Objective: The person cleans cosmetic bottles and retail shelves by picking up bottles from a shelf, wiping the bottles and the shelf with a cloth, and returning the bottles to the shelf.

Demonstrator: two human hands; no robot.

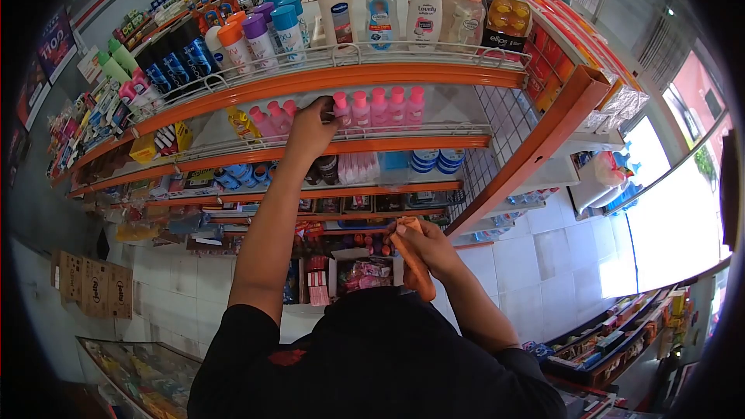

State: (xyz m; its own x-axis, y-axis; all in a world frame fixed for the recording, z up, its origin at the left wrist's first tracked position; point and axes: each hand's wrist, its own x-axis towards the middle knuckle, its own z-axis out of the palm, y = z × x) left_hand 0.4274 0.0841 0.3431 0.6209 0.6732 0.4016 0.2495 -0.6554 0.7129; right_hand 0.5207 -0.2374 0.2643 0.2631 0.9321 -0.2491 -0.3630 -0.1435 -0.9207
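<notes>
My left hand (312, 130) reaches into the orange-edged shelf, its fingers curled against a pink bottle (340, 109) at the near end of a row. The fingertips are partly hidden. To the right of this hand stand several more pink bottles (379, 109), upright and side by side. On its other side are a few matching pink bottles (272, 118), partly covered by the hand. Lower down, in front of my chest, my right hand (431, 250) is closed around a bunched orange cloth (417, 268), which hangs below the fingers.
A wire rail (434, 130) runs along the shelf front. Above are lotion bottles (336, 15) and roll-on deodorants (289, 31). An orange post (535, 147) stands at the shelf's right end. Open boxes (361, 273) sit at the bottom; a cardboard carton (93, 283) is on the floor.
</notes>
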